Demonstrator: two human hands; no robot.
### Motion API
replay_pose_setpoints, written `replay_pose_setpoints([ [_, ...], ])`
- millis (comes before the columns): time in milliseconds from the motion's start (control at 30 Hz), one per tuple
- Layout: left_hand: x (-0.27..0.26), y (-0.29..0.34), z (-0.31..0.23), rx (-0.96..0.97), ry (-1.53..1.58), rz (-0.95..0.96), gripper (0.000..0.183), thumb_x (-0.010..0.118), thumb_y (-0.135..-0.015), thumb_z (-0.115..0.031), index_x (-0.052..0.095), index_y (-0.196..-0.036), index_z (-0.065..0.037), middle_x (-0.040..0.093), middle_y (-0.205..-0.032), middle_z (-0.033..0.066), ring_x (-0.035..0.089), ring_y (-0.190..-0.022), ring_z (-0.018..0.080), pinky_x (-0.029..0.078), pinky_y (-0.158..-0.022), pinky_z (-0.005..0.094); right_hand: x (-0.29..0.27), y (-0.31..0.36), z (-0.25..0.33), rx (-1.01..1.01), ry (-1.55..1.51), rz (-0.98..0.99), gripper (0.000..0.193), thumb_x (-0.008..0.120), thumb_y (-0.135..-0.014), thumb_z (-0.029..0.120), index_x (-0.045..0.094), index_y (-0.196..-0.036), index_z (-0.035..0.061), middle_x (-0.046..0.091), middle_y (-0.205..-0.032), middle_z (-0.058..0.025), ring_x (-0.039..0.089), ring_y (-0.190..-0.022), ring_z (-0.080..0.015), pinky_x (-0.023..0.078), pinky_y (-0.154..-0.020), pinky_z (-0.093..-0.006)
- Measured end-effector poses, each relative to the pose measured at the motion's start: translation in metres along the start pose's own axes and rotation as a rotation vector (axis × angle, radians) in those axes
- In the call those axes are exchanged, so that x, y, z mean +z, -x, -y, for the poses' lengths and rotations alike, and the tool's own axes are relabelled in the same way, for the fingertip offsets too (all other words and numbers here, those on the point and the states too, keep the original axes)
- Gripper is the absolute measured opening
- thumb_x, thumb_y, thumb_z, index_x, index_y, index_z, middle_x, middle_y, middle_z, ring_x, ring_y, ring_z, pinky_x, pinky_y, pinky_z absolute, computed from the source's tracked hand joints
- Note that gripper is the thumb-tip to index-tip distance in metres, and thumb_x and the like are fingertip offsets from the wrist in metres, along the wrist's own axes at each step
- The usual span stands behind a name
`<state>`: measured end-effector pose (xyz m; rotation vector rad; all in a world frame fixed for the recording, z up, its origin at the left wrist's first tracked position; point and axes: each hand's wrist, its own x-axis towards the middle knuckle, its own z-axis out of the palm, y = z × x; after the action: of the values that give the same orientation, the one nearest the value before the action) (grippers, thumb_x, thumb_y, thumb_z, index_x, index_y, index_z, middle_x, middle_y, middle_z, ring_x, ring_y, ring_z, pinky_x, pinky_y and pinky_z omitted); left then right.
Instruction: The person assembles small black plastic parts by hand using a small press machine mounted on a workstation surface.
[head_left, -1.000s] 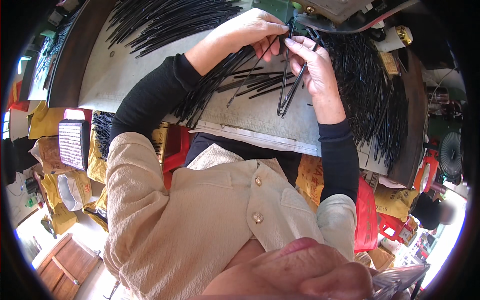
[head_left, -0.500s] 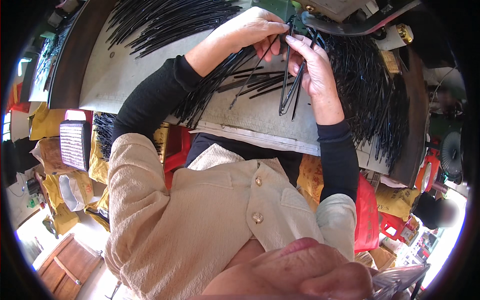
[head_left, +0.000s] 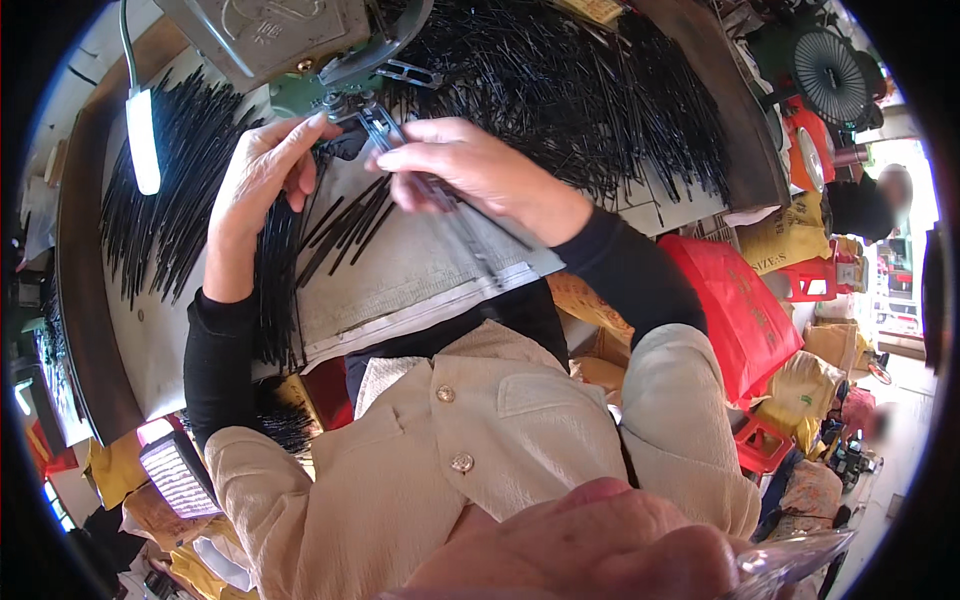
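My left hand (head_left: pixel 258 172) is raised at the small machine (head_left: pixel 290 35), a grey-topped one with a green base. Its thumb and forefinger pinch together at the machine's working point; whatever lies between them is too small to make out. My right hand (head_left: pixel 465 168) is closed around a few thin black jointed rods (head_left: pixel 376 125) that look like umbrella ribs. Their upper ends reach up beside the machine's working point. The lower ends slant down toward the table's near edge and are smeared by motion.
Loose black ribs are heaped on the metal tabletop (head_left: pixel 350 310), in a left pile (head_left: pixel 165 190) and a large right pile (head_left: pixel 560 95). A dark curved arm (head_left: pixel 385 50) juts from the machine. A lit lamp (head_left: pixel 143 140) hangs at left; a red bag (head_left: pixel 735 310) stands at right.
The view has swung, so the table and machine appear further left. My hands have moved apart, the left fingers now at the machine. The right hand still holds the ribs, now tilted.
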<state>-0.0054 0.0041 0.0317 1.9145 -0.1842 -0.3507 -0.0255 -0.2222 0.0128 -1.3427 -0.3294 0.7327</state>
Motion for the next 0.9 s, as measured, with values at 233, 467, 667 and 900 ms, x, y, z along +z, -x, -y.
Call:
replay_pose_setpoints([
  [233,-0.002,0.017,0.014,-0.025,-0.206,0.059,0.031,0.055,-0.088,-0.029,0.064,-0.095,0.001,0.055,-0.057,0.0009,0.045,-0.041,0.0035,0.036,-0.040,0.0178,-0.070,0.079,0.057,-0.060,0.550,-0.349,0.030,0.053,-0.088,0.026,0.060,-0.105,0.0021,0.047,-0.063,0.0043,0.041,-0.055,-0.0031,0.030,-0.048,-0.0178],
  [467,0.015,0.029,0.013,0.295,-0.773,-0.010,0.028,0.065,-0.077,-0.032,0.065,-0.089,-0.007,0.061,-0.067,0.0072,0.058,-0.057,0.0246,0.047,-0.055,0.0309,-0.187,0.129,0.085,0.170,1.912,-1.001,0.035,0.057,-0.084,0.031,0.058,-0.107,0.0052,0.065,-0.077,-0.0085,0.063,-0.073,-0.0242,0.047,-0.064,-0.0323],
  [667,0.025,0.030,0.014,0.244,-0.847,0.034,0.016,0.061,-0.075,-0.022,0.061,-0.077,-0.005,0.061,-0.066,0.0079,0.062,-0.064,0.0254,0.049,-0.058,0.0331,-0.108,0.085,0.044,-0.130,1.492,-0.637,0.014,0.058,-0.081,0.018,0.060,-0.091,0.0090,0.064,-0.080,-0.0104,0.061,-0.076,-0.0287,0.048,-0.066,-0.0345],
  [900,0.023,0.022,0.025,0.297,-0.754,0.009,0.015,0.058,-0.075,-0.019,0.063,-0.079,-0.005,0.064,-0.072,0.0108,0.063,-0.068,0.0274,0.050,-0.063,0.0340,-0.080,0.053,0.020,-0.063,1.620,-0.545,0.018,0.060,-0.081,0.025,0.060,-0.079,0.0070,0.060,-0.070,-0.0130,0.059,-0.071,-0.0319,0.046,-0.060,-0.0387],
])
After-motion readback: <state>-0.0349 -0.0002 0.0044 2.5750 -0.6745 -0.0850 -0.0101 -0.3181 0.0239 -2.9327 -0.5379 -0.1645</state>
